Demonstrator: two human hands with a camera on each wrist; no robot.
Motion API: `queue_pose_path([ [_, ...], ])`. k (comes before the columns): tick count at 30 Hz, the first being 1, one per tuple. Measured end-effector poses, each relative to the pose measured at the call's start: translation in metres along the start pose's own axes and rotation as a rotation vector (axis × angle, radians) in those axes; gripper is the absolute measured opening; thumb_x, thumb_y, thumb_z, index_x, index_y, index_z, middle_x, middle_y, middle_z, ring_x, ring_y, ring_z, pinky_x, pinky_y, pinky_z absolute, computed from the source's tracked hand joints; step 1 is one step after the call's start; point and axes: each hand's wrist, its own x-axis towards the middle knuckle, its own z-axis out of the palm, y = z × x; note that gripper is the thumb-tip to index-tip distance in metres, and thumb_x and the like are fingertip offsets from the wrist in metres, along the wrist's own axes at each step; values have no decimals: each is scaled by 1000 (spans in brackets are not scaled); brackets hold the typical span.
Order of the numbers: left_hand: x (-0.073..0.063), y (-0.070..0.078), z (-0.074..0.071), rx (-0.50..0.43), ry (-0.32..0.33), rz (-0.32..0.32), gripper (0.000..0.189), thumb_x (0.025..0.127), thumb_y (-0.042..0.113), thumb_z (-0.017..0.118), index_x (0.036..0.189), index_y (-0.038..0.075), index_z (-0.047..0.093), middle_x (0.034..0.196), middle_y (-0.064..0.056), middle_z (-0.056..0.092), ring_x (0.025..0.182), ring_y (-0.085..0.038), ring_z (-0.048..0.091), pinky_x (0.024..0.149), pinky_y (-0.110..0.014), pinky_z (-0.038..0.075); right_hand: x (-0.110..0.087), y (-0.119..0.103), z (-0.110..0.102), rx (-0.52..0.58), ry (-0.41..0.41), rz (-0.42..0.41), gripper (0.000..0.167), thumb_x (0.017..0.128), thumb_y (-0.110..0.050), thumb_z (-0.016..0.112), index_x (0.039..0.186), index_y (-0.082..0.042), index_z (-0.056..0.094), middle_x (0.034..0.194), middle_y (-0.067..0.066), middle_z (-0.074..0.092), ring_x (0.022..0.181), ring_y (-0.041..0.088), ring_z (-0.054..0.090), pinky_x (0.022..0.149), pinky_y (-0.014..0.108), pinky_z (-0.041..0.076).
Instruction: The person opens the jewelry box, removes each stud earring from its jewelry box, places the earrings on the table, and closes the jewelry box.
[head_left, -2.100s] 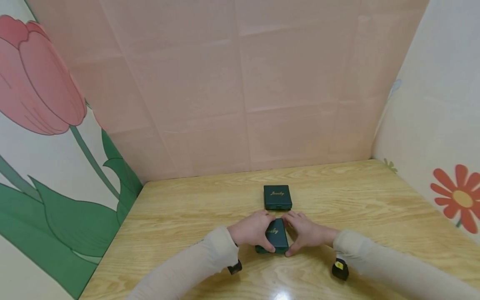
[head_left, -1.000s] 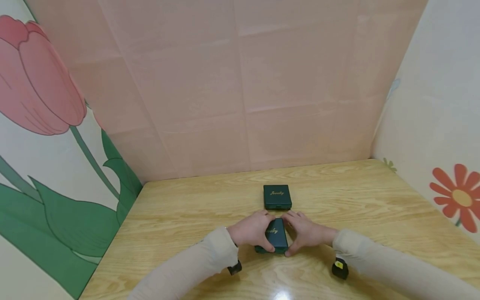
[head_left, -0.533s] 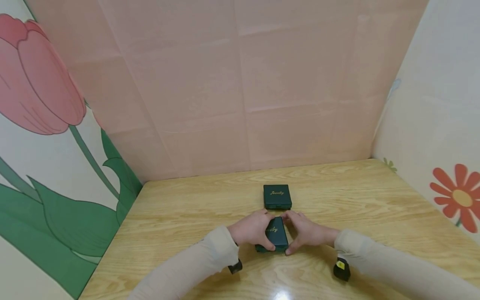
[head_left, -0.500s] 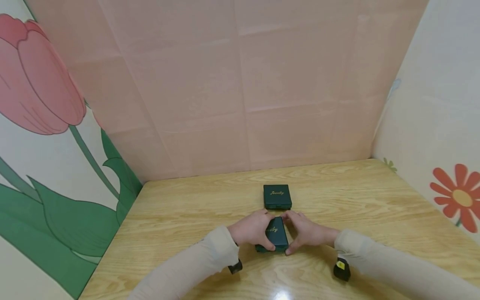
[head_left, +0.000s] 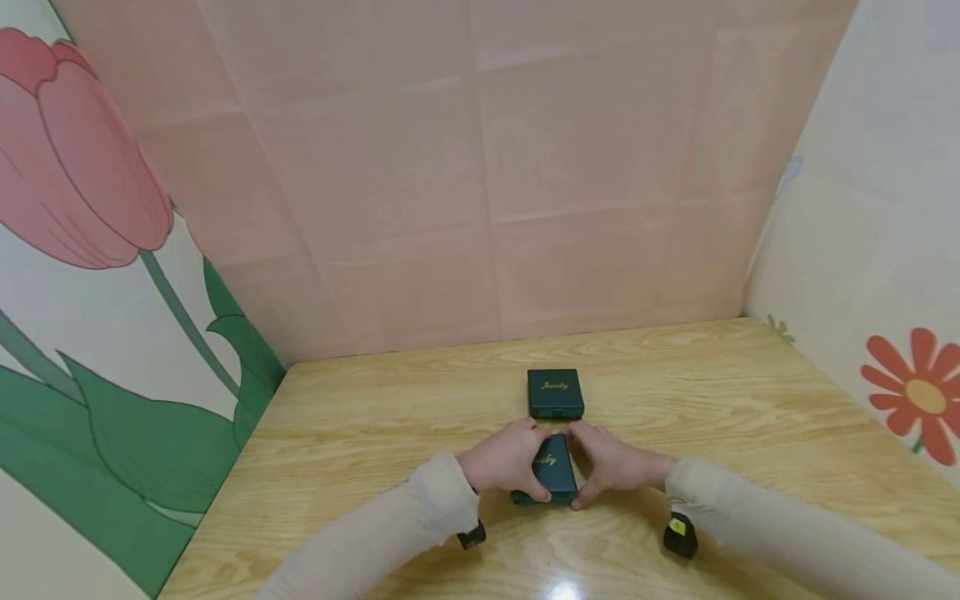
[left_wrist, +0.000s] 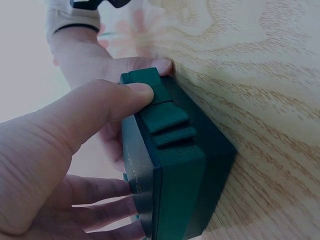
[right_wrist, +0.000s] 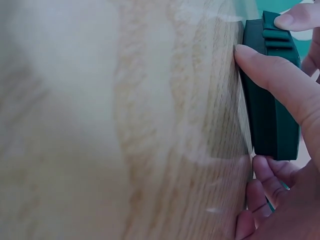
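Observation:
A dark green jewelry box point(head_left: 557, 473) with gold lettering on its lid lies on the table between my two hands. My left hand point(head_left: 504, 458) grips it from the left, and in the left wrist view the thumb presses on the green ribbon bow point(left_wrist: 165, 117) along its near side. From the right, my right hand point(head_left: 613, 461) holds the same box, its thumb at the near lower edge and its fingers round the far side. The right wrist view shows the lower body of the box point(right_wrist: 260, 110) close against the table. The lid is down, so the inside is hidden.
Just behind the held box sits a second dark green jewelry box point(head_left: 555, 393), also with gold lettering. The wood-grain table point(head_left: 375, 408) ends at a pink back sheet point(head_left: 480, 192). Flower-printed panels point(head_left: 877, 250) stand on both sides.

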Motion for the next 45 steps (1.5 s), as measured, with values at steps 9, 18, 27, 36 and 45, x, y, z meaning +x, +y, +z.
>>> queue_pose_path([
  [9,-1,1,0,34,7,15,78,69,44,85,132,8,56,107,1,55,87,-6,50,78,-17,46,2,2,1,-84,10,-66,87,57,-43,92,124,-8,47,120,3,49,105,23,42,89,39,35],
  [18,-1,0,1,29,23,22,79,69,43,86,133,8,55,108,1,55,88,-6,50,79,-17,46,4,-4,-1,-136,-3,-53,91,56,-45,92,125,-7,47,120,3,50,106,23,44,91,46,39],
  [27,-2,0,-1,59,21,28,78,68,45,86,132,9,57,105,2,55,86,-5,50,78,-17,46,5,-5,0,-175,-1,-69,92,56,-47,91,127,-7,48,120,4,51,102,22,44,89,46,40],
  [36,-3,2,0,63,17,17,77,69,45,85,131,9,56,104,3,55,86,-5,50,78,-17,46,3,-4,0,-109,-20,-11,91,57,-46,91,127,-9,47,123,3,49,104,22,41,91,45,37],
  [45,-2,2,0,36,7,-2,76,69,44,85,131,10,57,104,3,54,85,-5,49,78,-17,46,2,2,2,-19,-37,1,86,61,-41,91,127,-11,44,124,2,45,105,21,38,90,41,36],
])
